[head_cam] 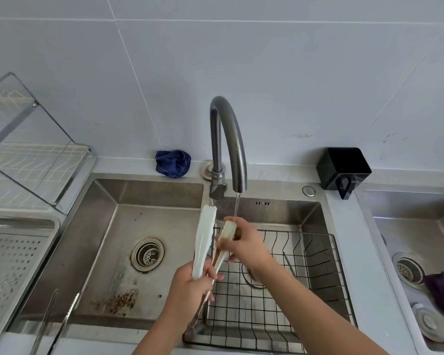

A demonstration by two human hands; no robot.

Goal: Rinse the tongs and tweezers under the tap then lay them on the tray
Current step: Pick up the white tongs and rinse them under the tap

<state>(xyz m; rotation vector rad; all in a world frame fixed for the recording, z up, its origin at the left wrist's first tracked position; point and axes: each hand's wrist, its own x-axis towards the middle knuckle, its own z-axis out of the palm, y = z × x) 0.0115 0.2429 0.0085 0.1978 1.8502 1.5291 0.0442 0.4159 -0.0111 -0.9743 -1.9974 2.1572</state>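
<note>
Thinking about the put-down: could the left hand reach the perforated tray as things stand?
Probably yes. The left hand grips the white tongs over the sink, and the perforated tray sits just left of it with nothing standing between. The right hand, also holding the tongs, would have to let go first.

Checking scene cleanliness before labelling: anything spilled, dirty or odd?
Yes: a reddish-brown speckled patch lies on the floor of the left sink basin, near its front wall; rust or food residue, cannot tell. Nothing else stands out.
</note>
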